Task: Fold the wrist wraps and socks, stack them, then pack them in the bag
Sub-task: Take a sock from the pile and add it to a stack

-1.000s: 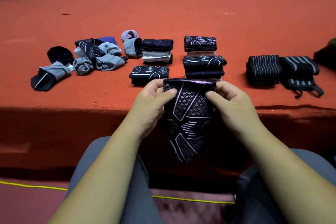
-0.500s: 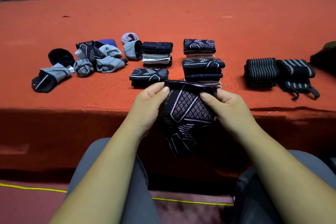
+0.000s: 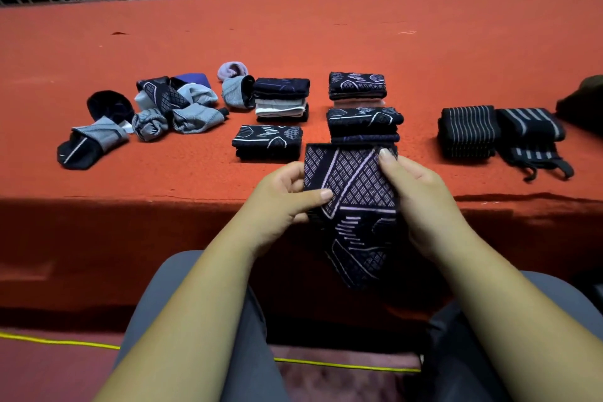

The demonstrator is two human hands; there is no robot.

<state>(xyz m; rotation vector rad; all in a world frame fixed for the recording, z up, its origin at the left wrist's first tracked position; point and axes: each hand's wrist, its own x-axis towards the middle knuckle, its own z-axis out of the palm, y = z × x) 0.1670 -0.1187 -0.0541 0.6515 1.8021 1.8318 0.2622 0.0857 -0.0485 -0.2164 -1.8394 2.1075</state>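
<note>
We note both hands on one dark patterned sock [image 3: 355, 206], held upright just in front of the table edge. The left hand [image 3: 284, 196] pinches its left edge, thumb across the front, fingers behind. The right hand [image 3: 421, 199] grips the right edge, thumb reaching up to the top corner. Only the sock's width keeps the hands apart. The sock's top edge runs level; its lower end hangs to a point above the grey trousers [image 3: 195, 320].

Beyond, on the red cloth [image 3: 326, 26], we count four folded stacks: near-left stack [image 3: 267, 142], near-right stack [image 3: 363, 124] just behind the held sock, far-left stack [image 3: 282, 98] with pale layers, far-right stack [image 3: 357, 85]. Left of these lies a loose heap of unfolded socks [image 3: 176, 108], and a single grey-and-black sock [image 3: 91, 143] sits apart at far left. To the right, two striped wrist wraps [image 3: 468, 130] lie side by side, touching. A dark shape [image 3: 584, 101] at the right edge; we cannot tell what it is.
</note>
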